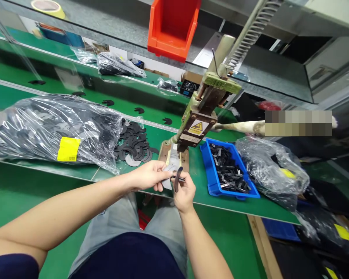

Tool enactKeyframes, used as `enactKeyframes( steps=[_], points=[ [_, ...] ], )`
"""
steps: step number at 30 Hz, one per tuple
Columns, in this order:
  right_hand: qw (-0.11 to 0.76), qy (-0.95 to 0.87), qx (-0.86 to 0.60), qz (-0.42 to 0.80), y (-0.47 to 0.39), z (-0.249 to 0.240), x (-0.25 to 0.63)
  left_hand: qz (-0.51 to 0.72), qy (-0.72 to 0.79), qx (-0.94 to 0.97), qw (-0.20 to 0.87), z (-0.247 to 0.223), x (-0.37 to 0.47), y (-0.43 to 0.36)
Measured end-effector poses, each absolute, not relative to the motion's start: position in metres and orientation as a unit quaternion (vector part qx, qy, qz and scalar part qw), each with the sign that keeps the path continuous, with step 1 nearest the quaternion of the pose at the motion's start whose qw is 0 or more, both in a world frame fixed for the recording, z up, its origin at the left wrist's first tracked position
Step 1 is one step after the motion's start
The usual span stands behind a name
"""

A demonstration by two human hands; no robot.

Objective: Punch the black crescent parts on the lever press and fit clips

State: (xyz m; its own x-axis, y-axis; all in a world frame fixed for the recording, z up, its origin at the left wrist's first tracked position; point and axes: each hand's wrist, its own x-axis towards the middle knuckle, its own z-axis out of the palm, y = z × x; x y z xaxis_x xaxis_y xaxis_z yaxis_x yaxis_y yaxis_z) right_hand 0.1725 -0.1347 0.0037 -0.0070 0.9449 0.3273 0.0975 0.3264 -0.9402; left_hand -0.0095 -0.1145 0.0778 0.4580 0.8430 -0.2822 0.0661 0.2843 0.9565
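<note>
In front of the press base, my left hand [151, 175] is closed on a light grey curved flat piece [166, 183]. Close beside it, my right hand [186, 193] pinches a dark curved piece [178, 179]. A small black part [180, 178] also shows at its fingertips, too small to make out fully. Just beyond both hands stands a hand press [196, 124] with a yellow warning label. A loose pile of dark crescent-shaped pieces [133, 143] lies left of the press. On the right, a blue tray [211, 186] holds many small black parts.
A large clear bag of curved pieces [52, 120] lies on the left of the green bench, another plastic bag [273, 170] right of the tray. The press lever [244, 127] sticks out rightward. An orange bin [174, 27] hangs above. Several dark pieces [139, 110] lie on the green strip behind.
</note>
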Motion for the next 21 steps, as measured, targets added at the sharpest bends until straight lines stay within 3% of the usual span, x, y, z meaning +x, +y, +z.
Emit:
enactKeyframes(
  steps=[6,10,16,21],
  points=[
    [0.526,-0.634,-0.448,0.347,-0.138,0.002,0.178,0.256,0.418,0.516,0.703,0.075,-0.012,-0.104],
    [0.492,-0.684,-0.451,0.295,-0.136,0.010,0.191,0.273,0.451,0.597,0.604,0.071,-0.020,-0.103],
    [0.469,-0.748,-0.419,0.212,-0.137,0.019,0.198,0.379,0.454,0.753,0.291,0.079,-0.022,-0.117],
    [0.468,-0.773,-0.391,0.174,-0.139,0.020,0.197,0.336,0.461,0.759,0.313,0.074,-0.013,-0.118]
  ],
)
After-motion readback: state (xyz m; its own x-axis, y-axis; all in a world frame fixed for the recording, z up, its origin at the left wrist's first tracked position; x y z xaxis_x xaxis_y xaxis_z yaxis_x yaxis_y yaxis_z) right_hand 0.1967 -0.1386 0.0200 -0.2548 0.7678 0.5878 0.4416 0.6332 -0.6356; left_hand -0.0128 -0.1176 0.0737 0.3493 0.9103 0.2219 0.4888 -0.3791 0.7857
